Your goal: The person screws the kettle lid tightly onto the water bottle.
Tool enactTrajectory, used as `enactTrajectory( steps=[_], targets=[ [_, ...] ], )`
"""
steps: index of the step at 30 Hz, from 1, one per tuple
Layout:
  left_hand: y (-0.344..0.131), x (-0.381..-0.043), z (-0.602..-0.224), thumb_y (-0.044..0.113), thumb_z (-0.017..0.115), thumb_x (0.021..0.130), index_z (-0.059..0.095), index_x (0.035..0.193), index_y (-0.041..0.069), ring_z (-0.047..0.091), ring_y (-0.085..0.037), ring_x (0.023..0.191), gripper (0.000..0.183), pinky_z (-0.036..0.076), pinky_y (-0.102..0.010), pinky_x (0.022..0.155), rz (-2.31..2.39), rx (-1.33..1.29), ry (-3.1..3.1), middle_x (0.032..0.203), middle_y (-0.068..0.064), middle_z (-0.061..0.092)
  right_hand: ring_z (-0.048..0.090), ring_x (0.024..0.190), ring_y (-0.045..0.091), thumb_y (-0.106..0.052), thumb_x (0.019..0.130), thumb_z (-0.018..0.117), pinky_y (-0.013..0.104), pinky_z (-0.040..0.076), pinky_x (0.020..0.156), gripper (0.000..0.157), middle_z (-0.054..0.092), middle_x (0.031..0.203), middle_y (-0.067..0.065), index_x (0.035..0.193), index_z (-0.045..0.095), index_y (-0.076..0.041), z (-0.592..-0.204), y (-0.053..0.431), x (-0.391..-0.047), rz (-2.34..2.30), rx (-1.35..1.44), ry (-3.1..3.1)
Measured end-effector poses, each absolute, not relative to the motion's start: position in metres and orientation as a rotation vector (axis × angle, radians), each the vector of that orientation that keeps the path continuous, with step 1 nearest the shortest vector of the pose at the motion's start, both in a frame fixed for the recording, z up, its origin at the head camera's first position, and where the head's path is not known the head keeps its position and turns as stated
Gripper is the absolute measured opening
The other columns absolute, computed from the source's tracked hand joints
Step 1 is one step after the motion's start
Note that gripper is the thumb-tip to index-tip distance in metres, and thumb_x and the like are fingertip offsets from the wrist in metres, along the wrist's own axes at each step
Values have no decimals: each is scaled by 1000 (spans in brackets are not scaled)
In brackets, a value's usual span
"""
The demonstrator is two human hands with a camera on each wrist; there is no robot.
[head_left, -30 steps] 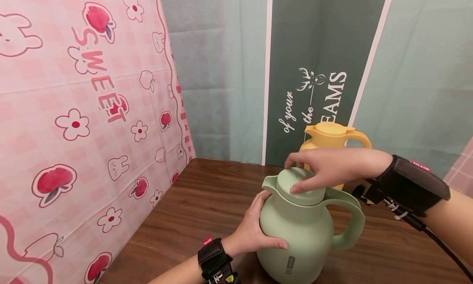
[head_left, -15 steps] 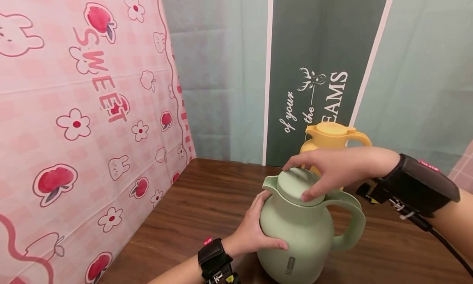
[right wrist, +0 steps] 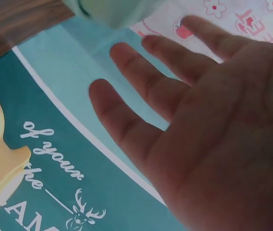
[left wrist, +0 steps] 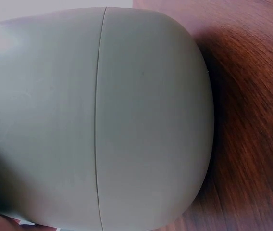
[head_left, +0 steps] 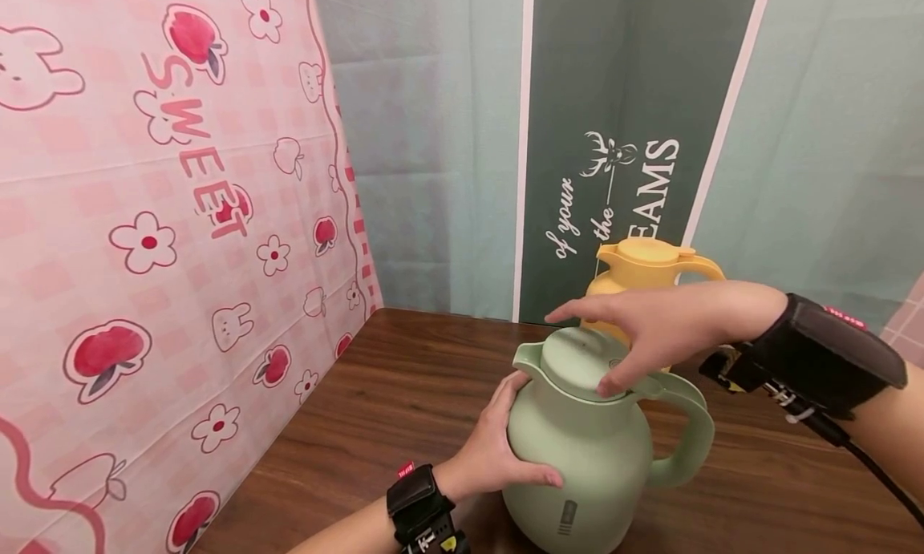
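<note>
A pale green thermos jug stands upright on the wooden table, its spout to the left and its handle to the right. My left hand grips the jug's round belly, thumb across the front and fingers around the far left side. The left wrist view is filled by the lower jug body. Above the round lid hovers my right hand, fingers extended and spread. Its thumb is by the lid's right edge; whether it touches I cannot tell. Seen from below, the right hand has an empty palm.
Behind the right hand stands a yellow jug, partly hidden. A pink patterned cloth lines the left side, and a teal and dark green curtain hangs at the back. The brown table extends to the left of the green jug.
My right hand's fingers have lifted and straightened off the lid, and the hand has shifted slightly right, uncovering more of the lid. The left hand and green jug have stayed put.
</note>
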State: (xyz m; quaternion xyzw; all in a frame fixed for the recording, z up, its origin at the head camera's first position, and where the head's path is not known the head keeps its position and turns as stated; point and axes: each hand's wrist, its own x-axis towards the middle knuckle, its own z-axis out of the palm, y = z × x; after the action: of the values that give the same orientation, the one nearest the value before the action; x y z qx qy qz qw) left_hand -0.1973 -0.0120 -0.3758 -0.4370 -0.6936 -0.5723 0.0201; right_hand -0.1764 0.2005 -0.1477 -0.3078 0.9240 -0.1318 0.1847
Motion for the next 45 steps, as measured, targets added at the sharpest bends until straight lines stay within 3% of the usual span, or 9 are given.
enactTrajectory(
  steps=[4, 11, 17, 20, 24, 33, 36, 40, 45],
  targets=[
    [-13, -197, -375, 68, 68, 68, 19, 149, 28, 35, -15, 129, 102, 34, -35, 104, -1781, -1348, -2163, 148, 7, 25, 46, 114, 14, -41, 77, 76, 40, 41, 92, 64, 49, 124, -8, 133, 46, -27, -149, 198, -176, -327, -935, 2617],
    [-13, -199, -374, 68, 69, 68, 20, 148, 29, 35, -15, 129, 102, 35, -34, 103, -1747, -1335, -2168, 148, 8, 25, 50, 83, 11, -65, 73, 69, 29, 44, 72, 63, 53, 90, -4, 109, 51, -16, -155, 190, -182, -224, -940, 2773],
    [-13, -199, -374, 67, 69, 69, 19, 149, 27, 36, -15, 129, 102, 35, -34, 103, -1736, -1361, -2155, 148, 7, 25, 49, 113, 15, -66, 76, 65, 39, 43, 90, 79, 50, 125, -4, 136, 45, -20, -154, 196, -179, -285, -903, 2710],
    [-13, -199, -375, 65, 70, 69, 19, 149, 27, 35, -15, 129, 102, 35, -34, 104, -1747, -1366, -2161, 148, 8, 25, 42, 124, 18, -56, 80, 68, 43, 40, 95, 70, 44, 137, -7, 140, 43, -30, -149, 200, -176, -349, -943, 2631],
    [-14, -199, -375, 63, 72, 68, 19, 148, 29, 35, -15, 129, 102, 35, -34, 104, -1765, -1347, -2172, 147, 8, 26, 44, 120, 15, -48, 83, 69, 42, 40, 94, 55, 49, 129, -11, 132, 51, -32, -147, 197, -177, -348, -1005, 2596],
    [-13, -200, -375, 65, 71, 68, 21, 148, 29, 36, -14, 128, 100, 36, -33, 102, -1749, -1332, -2176, 147, 8, 26, 53, 84, 6, -71, 80, 55, 30, 46, 73, 57, 55, 93, -10, 115, 57, -27, -158, 191, -183, -156, -1007, 2822],
    [-12, -200, -375, 65, 71, 68, 21, 147, 29, 36, -15, 129, 101, 36, -33, 103, -1750, -1333, -2165, 147, 7, 26, 56, 88, 6, -72, 81, 52, 32, 47, 73, 64, 58, 99, -11, 125, 54, -26, -158, 194, -180, -133, -960, 2835],
    [-11, -198, -376, 65, 71, 67, 21, 148, 29, 36, -15, 129, 101, 36, -33, 103, -1760, -1330, -2156, 148, 7, 26, 54, 111, 14, -63, 81, 61, 41, 46, 85, 71, 53, 128, -5, 141, 43, -27, -155, 201, -175, -231, -955, 2769],
    [-10, -197, -377, 64, 72, 67, 21, 148, 29, 36, -16, 129, 102, 37, -34, 102, -1773, -1336, -2148, 148, 7, 26, 47, 121, 15, -47, 79, 72, 44, 42, 95, 65, 50, 132, -11, 137, 48, -31, -154, 204, -172, -316, -1035, 2681]
  ],
)
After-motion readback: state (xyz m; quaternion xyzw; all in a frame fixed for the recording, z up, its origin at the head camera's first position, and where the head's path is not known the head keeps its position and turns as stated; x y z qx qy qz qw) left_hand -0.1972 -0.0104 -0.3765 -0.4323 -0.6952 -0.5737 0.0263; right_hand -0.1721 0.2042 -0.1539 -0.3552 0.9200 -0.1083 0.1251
